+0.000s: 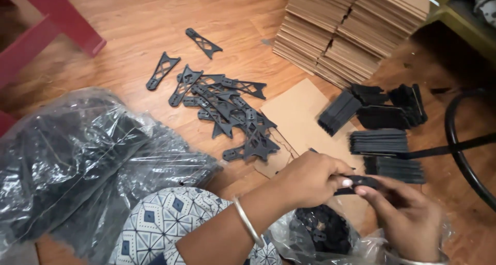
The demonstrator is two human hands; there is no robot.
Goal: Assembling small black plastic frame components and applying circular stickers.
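Observation:
My left hand [309, 178] and my right hand [408, 216] meet over my lap, both pinching the same small stack of flat black plastic parts [363, 182]. Each wrist carries a thin bangle. Just below the hands lies an open clear bag [320, 229] with more black parts inside. A loose pile of black truss-shaped parts [227, 112] is scattered on the wooden floor ahead of me. To the right of it, neat stacks of the same black parts [378, 141] stand on and beside a flat cardboard sheet [297, 112].
Large clear plastic bags of dark parts [77, 156] fill the left foreground. Stacks of flattened cardboard [336, 32] rise at the back right. A red furniture leg [57, 22] is at top left. A black curved tube [453, 141] runs along the right edge. My patterned knee [160, 218] is below.

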